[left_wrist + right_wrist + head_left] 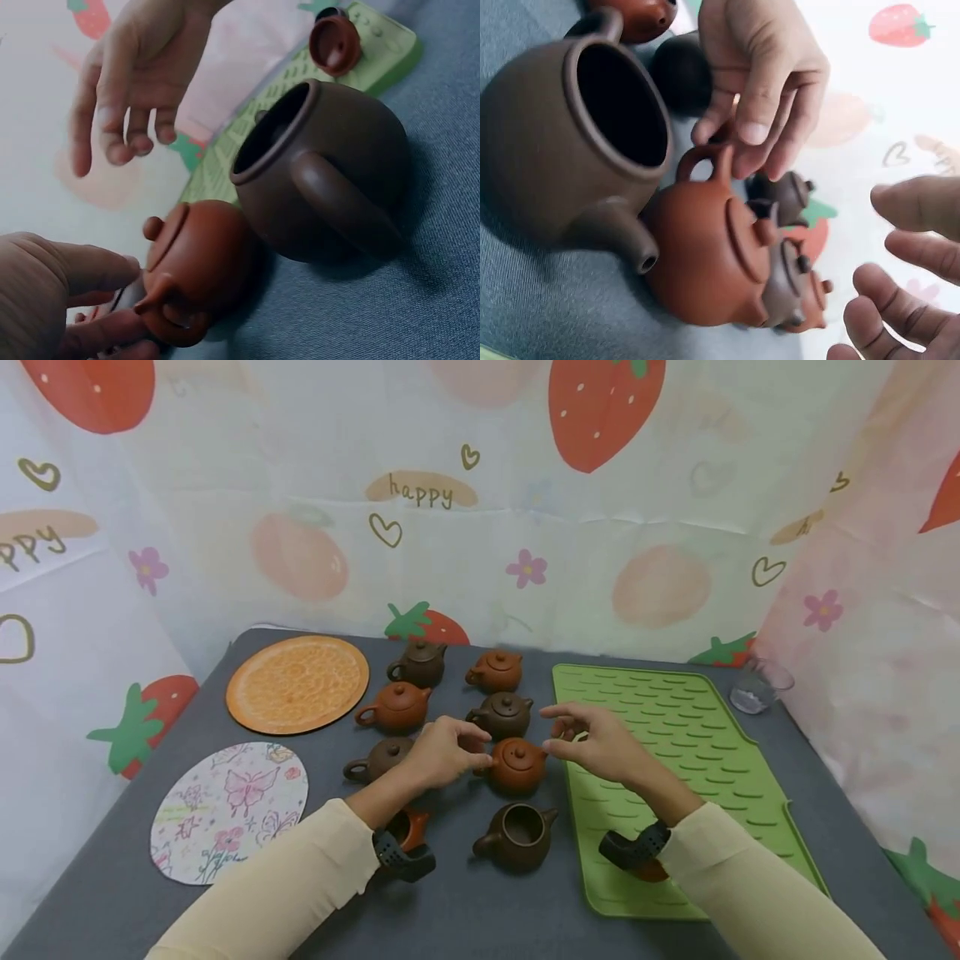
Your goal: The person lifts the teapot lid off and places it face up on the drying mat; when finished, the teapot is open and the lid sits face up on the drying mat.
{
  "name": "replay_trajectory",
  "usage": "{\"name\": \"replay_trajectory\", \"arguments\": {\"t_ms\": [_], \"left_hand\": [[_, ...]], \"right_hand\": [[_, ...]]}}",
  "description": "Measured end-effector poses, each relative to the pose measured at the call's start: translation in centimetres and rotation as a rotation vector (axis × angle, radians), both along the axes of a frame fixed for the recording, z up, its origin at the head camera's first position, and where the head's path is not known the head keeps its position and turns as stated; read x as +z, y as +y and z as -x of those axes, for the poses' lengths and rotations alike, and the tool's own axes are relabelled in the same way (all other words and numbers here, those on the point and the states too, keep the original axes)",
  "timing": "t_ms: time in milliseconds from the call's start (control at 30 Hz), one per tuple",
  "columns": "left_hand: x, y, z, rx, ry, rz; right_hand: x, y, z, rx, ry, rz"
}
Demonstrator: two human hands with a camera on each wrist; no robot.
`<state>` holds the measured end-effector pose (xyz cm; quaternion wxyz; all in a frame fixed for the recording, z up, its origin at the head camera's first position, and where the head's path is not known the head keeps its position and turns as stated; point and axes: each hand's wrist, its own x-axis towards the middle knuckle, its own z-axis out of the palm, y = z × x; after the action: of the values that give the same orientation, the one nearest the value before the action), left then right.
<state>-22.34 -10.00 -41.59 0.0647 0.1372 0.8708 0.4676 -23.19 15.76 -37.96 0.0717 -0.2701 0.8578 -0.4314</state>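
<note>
A reddish-brown teapot point(517, 767) with its lid on stands between the two hands. At its handle side, my left hand point(448, 752) has loosely bent fingers close by the handle, with a gap between thumb and forefinger in the left wrist view. Apart from the spout, my right hand point(592, 743) hovers with spread, relaxed fingers and holds nothing. Nearer to me, a lidless dark brown teapot point(517, 839) shows its hollow inside. A dark teapot point(504, 715) with a lid stands just behind the reddish one.
More teapots stand in two rows, among them a reddish one point(397, 706); the left forearm partly covers a lidless reddish teapot point(408, 828). A green mat point(675, 735) lies right, bearing lids point(335, 46). Two round mats, orange point(300, 685) and drawn-on point(228, 810), lie left; a glass cup point(753, 689) stands back right.
</note>
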Motion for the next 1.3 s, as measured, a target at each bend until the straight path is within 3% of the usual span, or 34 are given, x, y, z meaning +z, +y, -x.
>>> {"name": "replay_trajectory", "arguments": {"t_ms": [233, 567, 800, 1133, 1300], "left_hand": [[-0.9, 0.6, 0.3, -0.020, -0.027, 0.086], [-1.5, 0.8, 0.2, -0.003, 0.051, 0.111], [-1.7, 1.0, 0.2, -0.004, 0.073, 0.109], [-1.6, 1.1, 0.2, 0.005, 0.069, 0.106], [-1.6, 1.2, 0.1, 0.012, 0.058, 0.106]], "right_hand": [[-0.8, -1.2, 0.7, 0.022, -0.058, -0.015], [-1.8, -2.9, 1.2, 0.044, -0.103, -0.036], [-2.2, -3.5, 1.2, 0.069, -0.006, -0.090], [-2.5, -3.8, 1.2, 0.037, 0.128, -0.249], [-2.6, -3.8, 1.2, 0.031, 0.164, -0.261]]}}
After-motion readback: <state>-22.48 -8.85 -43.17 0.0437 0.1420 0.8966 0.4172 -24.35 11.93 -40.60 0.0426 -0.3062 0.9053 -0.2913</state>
